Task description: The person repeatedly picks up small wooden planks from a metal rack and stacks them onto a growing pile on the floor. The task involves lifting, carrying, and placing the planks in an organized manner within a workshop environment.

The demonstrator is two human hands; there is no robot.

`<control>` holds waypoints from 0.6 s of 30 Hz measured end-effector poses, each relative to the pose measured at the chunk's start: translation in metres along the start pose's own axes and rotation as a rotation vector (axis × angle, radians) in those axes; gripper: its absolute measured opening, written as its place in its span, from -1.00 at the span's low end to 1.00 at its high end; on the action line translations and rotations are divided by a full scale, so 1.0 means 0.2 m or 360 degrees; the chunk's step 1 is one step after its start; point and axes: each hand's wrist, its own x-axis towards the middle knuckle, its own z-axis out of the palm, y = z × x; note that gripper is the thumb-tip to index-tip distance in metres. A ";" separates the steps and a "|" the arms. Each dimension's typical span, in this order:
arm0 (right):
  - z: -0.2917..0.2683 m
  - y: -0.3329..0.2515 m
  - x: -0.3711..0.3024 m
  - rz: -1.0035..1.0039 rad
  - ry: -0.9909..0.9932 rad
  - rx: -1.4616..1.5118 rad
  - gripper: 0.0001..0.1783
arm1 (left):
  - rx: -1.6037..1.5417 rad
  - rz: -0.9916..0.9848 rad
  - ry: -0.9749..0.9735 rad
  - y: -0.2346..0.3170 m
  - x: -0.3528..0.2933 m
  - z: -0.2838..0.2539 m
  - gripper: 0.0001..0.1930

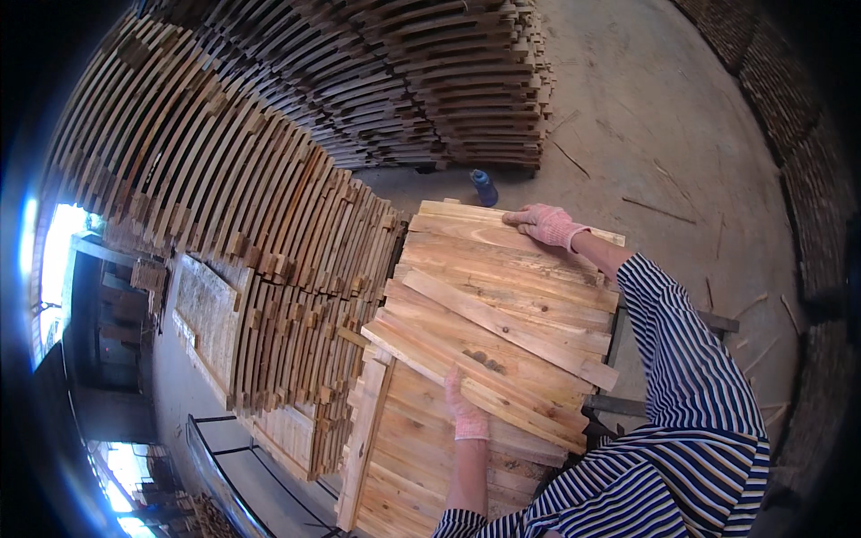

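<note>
1. At one o'clock on the pile (538,300): right hand (549,226), half-curled on the far board (462,212), hold unclear.
2. At six o'clock: left hand (466,414) against a plank (507,400) slanting ten to four, closure hidden.

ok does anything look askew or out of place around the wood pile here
Yes: one loose board lies slanted across the stacked boards, out of line with the rows beneath. Thin wood strips also lie scattered on the floor to the right.
</note>
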 end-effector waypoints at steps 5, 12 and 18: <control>0.10 -0.11 -0.03 0.0026 0.0473 -0.0497 -0.63 | 0.0009 -0.0212 0.0348 0.04 -0.06 0.11 -0.41; 0.51 -0.68 -0.60 -0.0236 0.0251 -0.0268 -0.36 | -0.0083 -0.0007 0.0030 0.03 -0.03 0.09 -0.44; 0.53 -0.64 -0.65 -0.0195 0.0270 0.0053 -0.34 | -0.0085 0.0047 0.0215 0.03 -0.04 0.04 -0.28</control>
